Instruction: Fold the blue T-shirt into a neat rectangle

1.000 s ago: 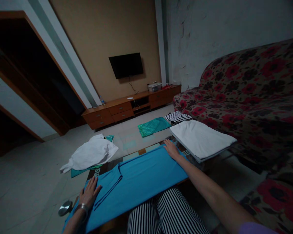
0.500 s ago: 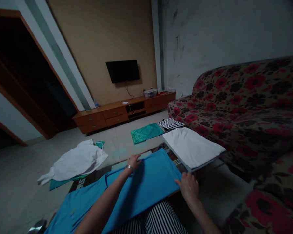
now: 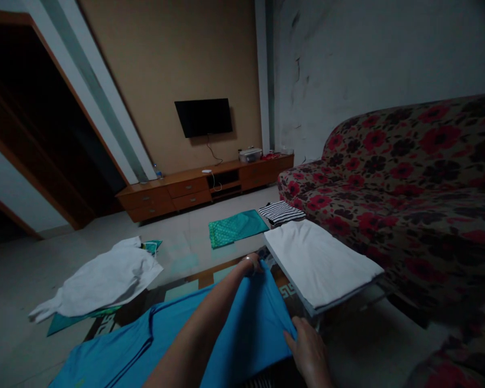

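Note:
A blue shirt [image 3: 242, 334] lies stretched across the low table in front of me, folded lengthwise. My left hand [image 3: 254, 265], a bracelet at its wrist, is closed at the shirt's far right corner; its fingers are partly hidden. At the near right corner, my right hand [image 3: 309, 347] pinches the hem between thumb and fingers. The right edge is drawn taut between both hands, slightly lifted. Just right of it sits a stack of folded clothes with a white garment [image 3: 321, 261] on top.
A white garment [image 3: 101, 280] lies loosely over green cloth at the table's left. Green folded cloth [image 3: 238, 227] and a striped garment [image 3: 282, 212] lie farther off. A flowered sofa [image 3: 396, 161] stands along the right. A wooden cabinet [image 3: 186, 188] runs below a television [image 3: 204, 117].
My left hand has moved from the shirt's upper middle to its far right corner. My right hand has moved slightly down and now grips the hem. The view has shifted a little.

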Available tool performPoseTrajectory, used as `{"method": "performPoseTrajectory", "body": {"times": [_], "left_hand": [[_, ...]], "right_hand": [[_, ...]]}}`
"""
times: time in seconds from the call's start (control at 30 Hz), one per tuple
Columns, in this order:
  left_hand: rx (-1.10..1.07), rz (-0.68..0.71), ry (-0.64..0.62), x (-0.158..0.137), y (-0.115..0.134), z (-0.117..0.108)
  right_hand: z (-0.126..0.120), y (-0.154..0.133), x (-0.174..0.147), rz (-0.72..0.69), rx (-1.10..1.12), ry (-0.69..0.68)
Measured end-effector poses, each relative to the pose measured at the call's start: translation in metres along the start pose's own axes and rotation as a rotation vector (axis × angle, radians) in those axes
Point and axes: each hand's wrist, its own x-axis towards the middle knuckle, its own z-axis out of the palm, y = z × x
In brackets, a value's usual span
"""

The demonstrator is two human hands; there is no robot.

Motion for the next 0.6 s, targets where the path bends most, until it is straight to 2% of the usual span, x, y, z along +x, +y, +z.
{"method": "performPoseTrajectory", "body": {"times": [0.07, 0.17, 0.3, 0.47, 0.6], "left_hand": [[-0.032, 0.072, -0.033, -0.001, -0.001, -0.007], [-0.064, 0.161, -0.050, -0.007, 0.003, -0.016], [-0.073, 0.270, -0.068, -0.015, 0.016, -0.029], [-0.078, 0.390, -0.035, -0.028, 0.027, -0.048], [-0.118, 0.477, 0.095, -0.046, 0.018, -0.065]], "right_hand": [[0.006, 0.011, 0.001, 0.018, 0.213, 0.005], [0.010, 0.024, 0.002, 0.093, 0.612, -0.060], [0.002, 0.026, -0.003, 0.249, 0.966, 0.040], [-0.024, 0.021, -0.009, 0.276, 1.031, 0.028], [-0.056, -0.002, -0.015, 0.198, 1.045, 0.008]]}}
